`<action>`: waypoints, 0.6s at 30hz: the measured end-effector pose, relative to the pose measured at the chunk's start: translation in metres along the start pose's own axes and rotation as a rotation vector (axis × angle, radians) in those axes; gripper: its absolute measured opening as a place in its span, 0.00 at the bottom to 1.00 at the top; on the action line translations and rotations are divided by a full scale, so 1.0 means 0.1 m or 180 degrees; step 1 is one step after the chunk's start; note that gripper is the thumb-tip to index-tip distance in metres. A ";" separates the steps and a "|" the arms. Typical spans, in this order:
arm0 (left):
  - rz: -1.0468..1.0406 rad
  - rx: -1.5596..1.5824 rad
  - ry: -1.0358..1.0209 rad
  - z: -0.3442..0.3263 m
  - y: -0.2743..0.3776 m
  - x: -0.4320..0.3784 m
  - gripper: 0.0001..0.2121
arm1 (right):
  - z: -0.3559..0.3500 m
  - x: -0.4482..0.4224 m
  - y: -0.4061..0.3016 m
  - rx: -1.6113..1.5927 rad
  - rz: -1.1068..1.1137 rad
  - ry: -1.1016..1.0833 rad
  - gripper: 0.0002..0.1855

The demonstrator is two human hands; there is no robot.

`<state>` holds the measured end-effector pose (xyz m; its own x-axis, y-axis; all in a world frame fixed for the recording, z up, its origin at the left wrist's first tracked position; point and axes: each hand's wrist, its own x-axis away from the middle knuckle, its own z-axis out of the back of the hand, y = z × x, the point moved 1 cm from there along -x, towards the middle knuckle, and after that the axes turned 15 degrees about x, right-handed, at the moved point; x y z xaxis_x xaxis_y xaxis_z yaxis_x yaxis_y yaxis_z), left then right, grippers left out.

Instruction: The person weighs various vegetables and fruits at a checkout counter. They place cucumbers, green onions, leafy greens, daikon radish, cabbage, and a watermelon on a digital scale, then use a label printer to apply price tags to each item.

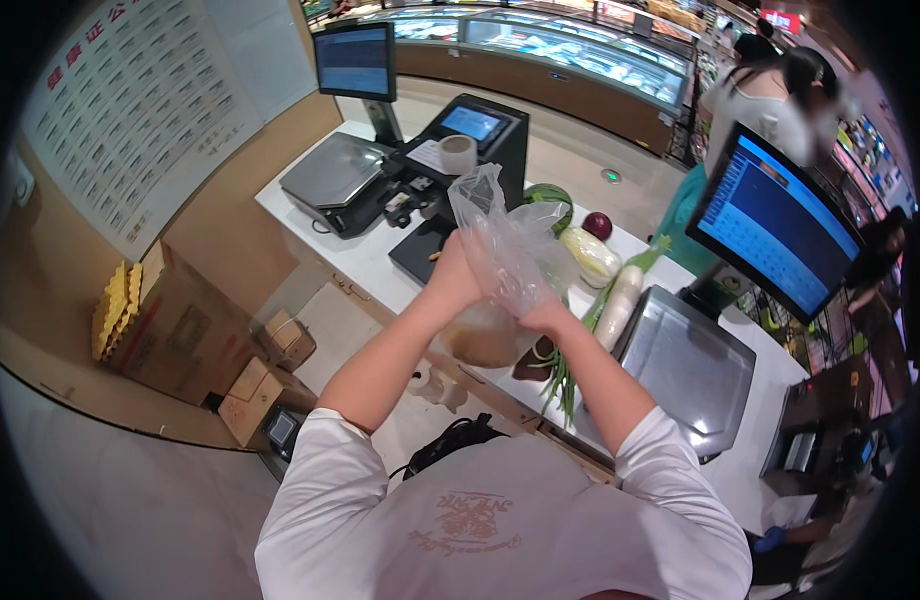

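Observation:
Both my hands grip a clear plastic bag (505, 262) in front of my chest, at the counter's edge. My left hand (464, 262) is at the bag's left side, fingers partly covered by the film. My right hand (542, 313) is lower on the other side, also partly hidden by plastic. A rounded tan item (479, 346) shows through the bag's lower part; its kind is unclear. Right of the bag lie a watermelon (556, 196), a purple round vegetable (597, 226), a wrapped napa cabbage (591, 256), a white radish (619, 307) and green onions (563, 382).
A weighing scale (689, 367) stands at the right beneath a tilted monitor (779, 221). Another scale (332, 171) and a label-printing machine (467, 124) with a tape roll (458, 154) stand at the back left. Cardboard boxes (182, 337) rest at the left. A person (767, 112) is beyond the counter.

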<state>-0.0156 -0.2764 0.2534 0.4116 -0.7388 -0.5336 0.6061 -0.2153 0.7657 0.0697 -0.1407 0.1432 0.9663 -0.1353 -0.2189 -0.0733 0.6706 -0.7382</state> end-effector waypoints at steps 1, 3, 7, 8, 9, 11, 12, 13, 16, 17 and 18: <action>0.0431 -0.0571 -0.0118 0.11 -0.05 -0.04 0.12 | -0.20 -0.15 0.09 0.0235 0.0347 0.0474 0.26; 0.1299 -0.1703 -0.0377 0.31 -0.13 -0.11 0.14 | -0.56 -0.45 0.18 0.0682 0.1028 0.1461 0.20; 0.0499 -0.2272 0.0782 0.62 -0.32 -0.06 0.11 | -0.84 -0.71 -0.44 -0.0316 0.0337 0.2049 0.13; 0.0328 -0.2440 0.0801 0.69 -0.47 -0.07 0.09 | -0.93 -0.82 -0.47 -0.0686 -0.0033 0.2053 0.11; 0.0276 -0.2766 0.0846 0.77 -0.54 -0.08 0.09 | -1.00 -0.94 -0.51 -0.1059 -0.0398 0.2054 0.10; 0.0153 -0.3419 0.0938 0.95 -0.67 -0.11 0.09 | -1.08 -1.12 -0.58 -0.0724 -0.0526 0.2198 0.11; 0.0088 -0.3500 0.1123 1.04 -0.71 -0.13 0.08 | -1.15 -1.21 -0.56 -0.0314 -0.0495 0.2227 0.12; 0.0149 -0.3573 0.1132 1.07 -0.76 -0.16 0.07 | -1.20 -1.29 -0.53 0.0096 -0.0467 0.2251 0.12; 0.0807 -0.3584 0.0947 1.12 -0.83 -0.23 0.07 | -1.28 -1.44 -0.45 0.0137 -0.0592 0.2103 0.15; 0.1318 -0.3459 0.0741 1.18 -0.84 -0.28 0.08 | -1.32 -1.48 -0.46 0.0159 -0.0612 0.1952 0.14; 0.1778 -0.3277 0.0484 1.16 -0.88 -0.37 0.08 | -1.30 -1.51 -0.43 0.0221 -0.0682 0.1846 0.13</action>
<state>-0.1624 -0.3044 0.2474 0.8283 -0.4687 -0.3069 0.5509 0.7814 0.2933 -0.1053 -0.2438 0.1249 0.6649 -0.6333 -0.3960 0.1424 0.6279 -0.7651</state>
